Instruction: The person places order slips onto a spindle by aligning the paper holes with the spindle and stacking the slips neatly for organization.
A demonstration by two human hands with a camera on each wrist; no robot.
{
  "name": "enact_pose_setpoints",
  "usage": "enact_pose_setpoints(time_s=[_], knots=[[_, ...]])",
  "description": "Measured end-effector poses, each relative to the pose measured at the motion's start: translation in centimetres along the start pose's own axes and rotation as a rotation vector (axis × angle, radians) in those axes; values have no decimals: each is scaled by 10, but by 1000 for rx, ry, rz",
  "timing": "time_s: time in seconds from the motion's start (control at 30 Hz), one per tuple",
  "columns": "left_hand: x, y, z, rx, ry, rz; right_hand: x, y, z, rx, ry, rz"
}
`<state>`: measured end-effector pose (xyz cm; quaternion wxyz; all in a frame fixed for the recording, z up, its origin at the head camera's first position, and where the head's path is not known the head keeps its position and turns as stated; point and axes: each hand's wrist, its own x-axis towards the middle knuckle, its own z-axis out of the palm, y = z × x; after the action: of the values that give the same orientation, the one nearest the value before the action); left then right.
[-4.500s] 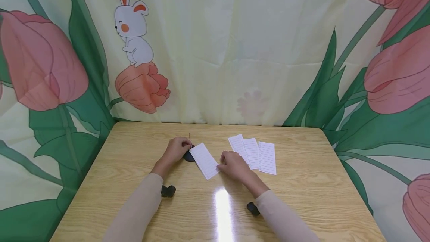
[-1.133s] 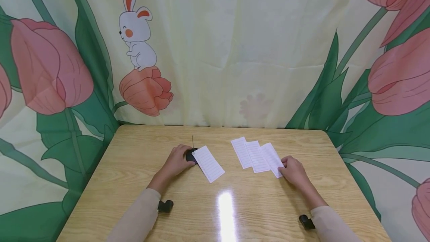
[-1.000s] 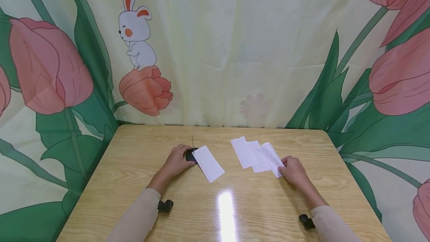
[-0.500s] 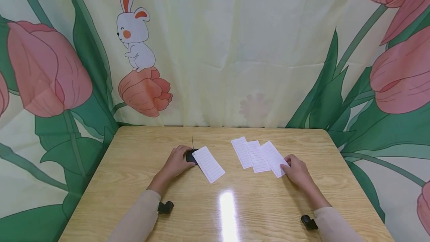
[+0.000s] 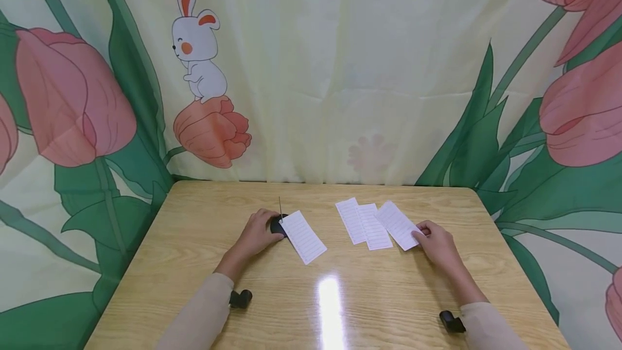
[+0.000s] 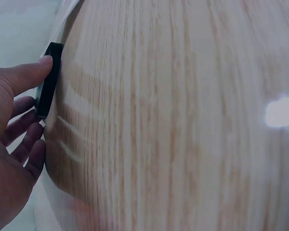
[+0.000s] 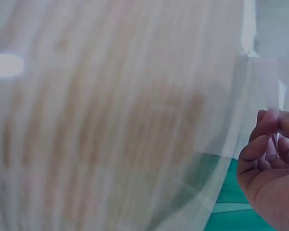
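My left hand [image 5: 256,233] grips the edge of a receipt spike's round black base [image 5: 277,226], from which a thin upright rod [image 5: 279,207] rises. In the left wrist view, my thumb and fingers lie on opposite sides of that black base [image 6: 49,82]. One printed white slip [image 5: 304,238] has its upper left corner at the rod's foot and slants toward the front right. My right hand [image 5: 437,243] pinches the lower right corner of another white slip [image 5: 397,224] between thumb and fingers. The right wrist view shows its pale sheet [image 7: 267,79] rising from my fingertips.
Two more printed slips, a left one [image 5: 350,221] and a middle one [image 5: 374,227], overlap on the wooden table [image 5: 286,317] left of the held slip. A curtain [image 5: 301,69] with tulips and a rabbit hangs behind the table's far edge.
My left hand has gone from the rod down to the base. My right hand has left the slip by the spike for the rightmost one, which it has turned and shifted slightly right.
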<state>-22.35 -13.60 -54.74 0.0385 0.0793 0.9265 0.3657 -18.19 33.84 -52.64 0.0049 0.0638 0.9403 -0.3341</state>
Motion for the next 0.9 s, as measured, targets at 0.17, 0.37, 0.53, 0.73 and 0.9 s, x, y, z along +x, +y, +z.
enact_pose_setpoints(time_s=[0.17,0.37,0.53,0.73,0.9], knots=[[0,3,-2,-17,6,10,0,-2,-8,20,-5,-2],[-2,5,-4,-23,-6,8,1,-7,-16,14,-7,-10],[-4,7,-10,-54,8,-9,4,-15,-23,14,10,-44],[-5,13,-22,-72,21,27,9,-27,-34,16,35,-95],[-6,20,-38,-86,46,64,15,-42,-39,39,27,-123]])
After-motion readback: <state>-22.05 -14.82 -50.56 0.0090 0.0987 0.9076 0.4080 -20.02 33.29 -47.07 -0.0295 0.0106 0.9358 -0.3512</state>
